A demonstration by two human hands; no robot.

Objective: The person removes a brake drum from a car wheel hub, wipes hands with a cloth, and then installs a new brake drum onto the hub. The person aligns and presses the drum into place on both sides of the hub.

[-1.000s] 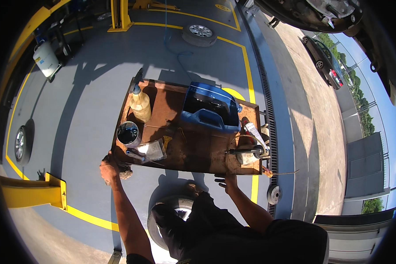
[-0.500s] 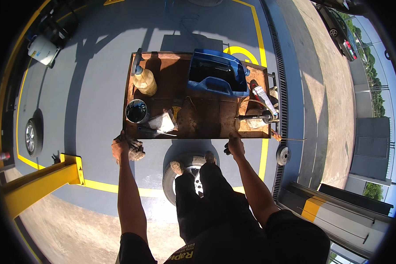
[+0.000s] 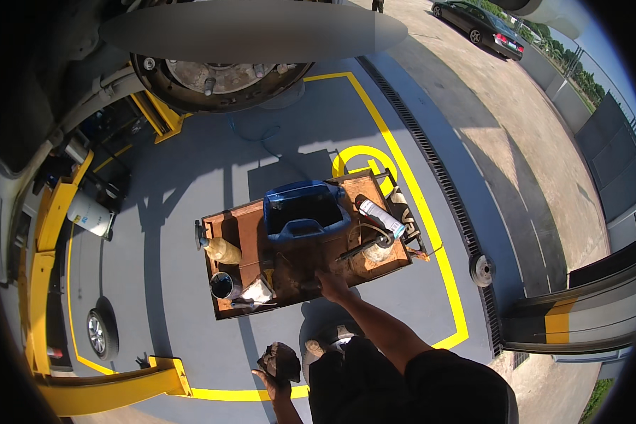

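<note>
My left hand (image 3: 271, 384) is low in the view, beside my leg, its fingers curled under a crumpled dark rag (image 3: 281, 362). My right hand (image 3: 331, 287) reaches over the near edge of a brown trolley tray (image 3: 290, 309). A dark patch lies by its fingertips; whether they hold anything is too shaded to tell. In the tray stand a cut-open blue jug (image 3: 305, 230), a yellowish spray bottle (image 3: 222, 250), a dark open tin (image 3: 222, 285), a white packet (image 3: 259, 291), a spray can (image 3: 380, 215) and a pale can with a black-handled tool (image 3: 377, 253).
Above hangs a raised car's bare wheel hub (image 3: 212, 76). Yellow lift arms (image 3: 120, 381) stand at the left, near a loose wheel (image 3: 100, 332) and a white tank (image 3: 90, 215). A floor drain (image 3: 431, 162) and a metal disc (image 3: 482, 271) lie right.
Both hands were at the tray's near edge. My left hand has dropped away with the rag, and my right now reaches inside the tray. The view has shifted, bringing the hub in.
</note>
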